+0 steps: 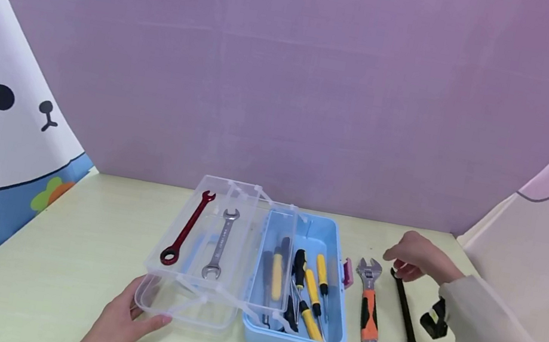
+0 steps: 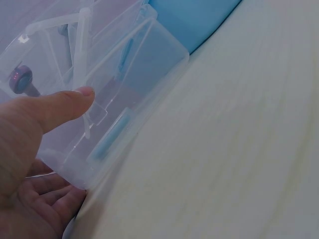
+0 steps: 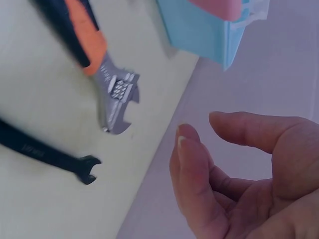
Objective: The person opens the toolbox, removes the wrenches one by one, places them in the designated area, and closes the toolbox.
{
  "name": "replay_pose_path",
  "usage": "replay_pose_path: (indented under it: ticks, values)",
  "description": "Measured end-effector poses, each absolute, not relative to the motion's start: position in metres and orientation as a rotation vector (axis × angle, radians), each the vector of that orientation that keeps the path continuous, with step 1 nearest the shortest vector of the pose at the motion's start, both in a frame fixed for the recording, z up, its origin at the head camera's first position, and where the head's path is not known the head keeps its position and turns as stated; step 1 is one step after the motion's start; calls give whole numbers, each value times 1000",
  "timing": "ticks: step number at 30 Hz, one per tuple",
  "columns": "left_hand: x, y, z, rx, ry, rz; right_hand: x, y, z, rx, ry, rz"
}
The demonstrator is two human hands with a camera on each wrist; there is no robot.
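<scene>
Blue toolbox (image 1: 329,331), opened, with swing-out clear tray (image 1: 187,301) and loose wrenches alongside.

We log the left hand (image 1: 121,321) gripping the tray's near corner, thumb (image 2: 60,107) on top and fingers beneath, which we judge steadies the tray out to the left so the box stays open. The tray carries a red wrench (image 1: 186,229) and a silver wrench (image 1: 220,243); yellow-handled screwdrivers (image 1: 310,298) lie in the box. The right hand (image 1: 415,258) hovers with fingers loosely curled, holding nothing, just above the head of the black wrench (image 1: 406,320), which lies on the table (image 1: 48,254) beside the orange-handled adjustable wrench (image 1: 368,308), right of the box.
</scene>
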State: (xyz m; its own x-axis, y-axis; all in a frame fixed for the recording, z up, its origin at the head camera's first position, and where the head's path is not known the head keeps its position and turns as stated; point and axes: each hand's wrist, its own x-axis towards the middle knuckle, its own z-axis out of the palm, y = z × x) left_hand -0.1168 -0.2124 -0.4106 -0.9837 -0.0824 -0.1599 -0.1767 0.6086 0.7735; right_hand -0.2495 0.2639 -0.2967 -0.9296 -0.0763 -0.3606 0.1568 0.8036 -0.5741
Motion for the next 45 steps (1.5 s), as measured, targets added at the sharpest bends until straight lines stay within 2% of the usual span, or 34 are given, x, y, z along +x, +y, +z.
replay_pose_path:
  ticks: [31, 45]
  values:
    - [-115, -215, -413, -143, 2728, 1404, -261, 157, -283, 17, 2649, -912]
    - [-117, -216, -415, -144, 2722, 1416, -268, 127, -259, -35, 2622, -923]
